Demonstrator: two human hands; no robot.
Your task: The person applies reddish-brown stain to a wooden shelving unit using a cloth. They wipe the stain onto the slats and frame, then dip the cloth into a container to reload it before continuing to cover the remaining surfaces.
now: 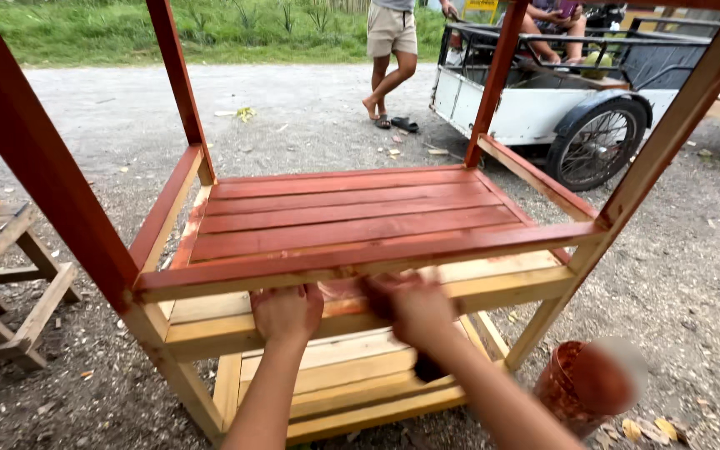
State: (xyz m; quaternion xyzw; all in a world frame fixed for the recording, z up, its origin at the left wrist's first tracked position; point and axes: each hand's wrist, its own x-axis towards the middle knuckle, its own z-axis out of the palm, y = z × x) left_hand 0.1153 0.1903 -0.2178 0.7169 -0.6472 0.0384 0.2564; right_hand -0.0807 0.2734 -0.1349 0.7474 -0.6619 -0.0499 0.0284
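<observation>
Both hands, left hand (287,312) and right hand (414,307), blurred; fingertips hidden under rail (360,257).

1. You are looking down on gravel ground (310,117), grey and strewn with dry leaves, which carries everything here.
2. A wooden stand (352,250) sits directly on that ground, its slatted top shelf (343,208) painted red-brown and bare.
3. Its lower rails and bottom slats (352,367) are unpainted pale wood.
4. A paint-stained can (581,387) stands on the gravel just beside the stand's near right leg.
5. A low weathered wooden frame (2,275) rests on the ground to your left, apart from the stand.
6. A white sidecar (543,108) stands on its spoked wheel farther off.
</observation>
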